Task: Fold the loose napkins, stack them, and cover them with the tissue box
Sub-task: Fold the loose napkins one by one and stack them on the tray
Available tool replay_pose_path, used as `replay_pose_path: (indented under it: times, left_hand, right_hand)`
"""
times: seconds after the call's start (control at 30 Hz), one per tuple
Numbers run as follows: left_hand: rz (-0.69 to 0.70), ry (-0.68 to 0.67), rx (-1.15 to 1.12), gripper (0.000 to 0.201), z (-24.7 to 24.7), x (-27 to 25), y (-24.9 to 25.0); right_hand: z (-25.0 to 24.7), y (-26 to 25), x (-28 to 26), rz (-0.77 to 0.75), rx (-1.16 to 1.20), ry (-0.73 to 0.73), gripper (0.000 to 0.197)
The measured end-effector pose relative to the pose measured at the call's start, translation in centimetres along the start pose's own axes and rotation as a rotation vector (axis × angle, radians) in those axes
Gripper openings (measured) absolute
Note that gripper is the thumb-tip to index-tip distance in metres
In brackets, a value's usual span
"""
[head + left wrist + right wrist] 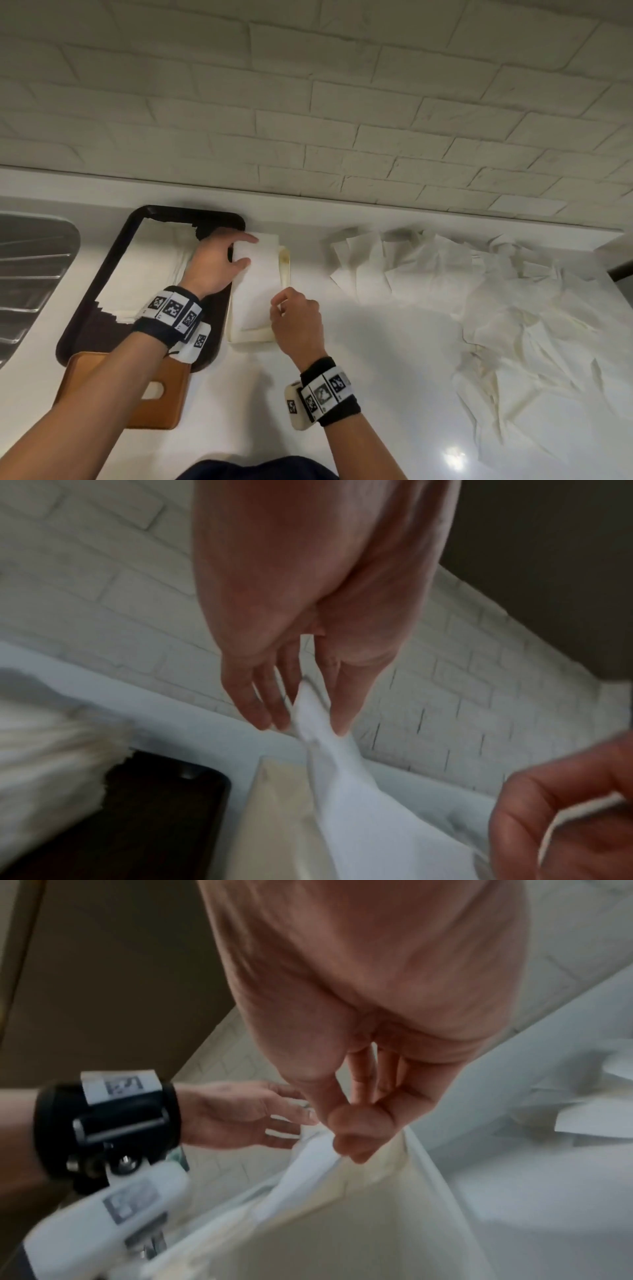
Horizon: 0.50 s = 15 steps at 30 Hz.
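Note:
A white napkin (257, 284) lies on the counter just right of a dark tray (102, 267). It rests on cream folded napkins (253, 335). My left hand (245, 250) pinches its far left corner between thumb and fingers. My right hand (282, 305) pinches its near right edge. In the left wrist view the left hand (301, 723) holds the napkin (359, 804) raised; in the right wrist view the right hand (349, 1139) pinches the napkin (308, 1172) edge. A pile of white napkins (154, 260) fills the tray. The brown tissue box (164, 411), with a slot, lies at the tray's near end, partly under my left forearm.
Several loose crumpled napkins (479, 308) spread over the right side of the white counter. A metal sink (30, 274) is at the far left. A white brick wall (342, 120) runs along the back of the counter.

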<state>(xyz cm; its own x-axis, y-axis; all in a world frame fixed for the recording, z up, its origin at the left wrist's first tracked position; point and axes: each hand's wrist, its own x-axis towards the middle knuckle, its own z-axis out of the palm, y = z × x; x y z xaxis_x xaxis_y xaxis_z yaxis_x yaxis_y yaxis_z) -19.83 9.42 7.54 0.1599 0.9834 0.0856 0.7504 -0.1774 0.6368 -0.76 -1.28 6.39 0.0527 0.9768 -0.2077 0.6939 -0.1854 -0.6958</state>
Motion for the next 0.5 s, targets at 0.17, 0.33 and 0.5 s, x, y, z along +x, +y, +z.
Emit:
replay_pose_path:
  times: [0.17, 0.33, 0.5]
  left_hand:
    - [0.103, -0.027, 0.269, 0.042, 1.4, -0.6, -0.1]
    - [0.141, -0.516, 0.598, 0.085, 4.2, -2.0, 0.6]
    - [0.091, -0.628, 0.723, 0.102, 5.5, -2.7, 0.4]
  right_hand:
    - [1.1, -0.5, 0.6, -0.010, -0.336, -0.077, 0.018]
    - [-0.3, 0.0, 1.6, -0.030, -0.312, -0.002, 0.017]
    - [-4.9, 5.1, 6.9, -0.040, -0.208, 0.299, 0.027]
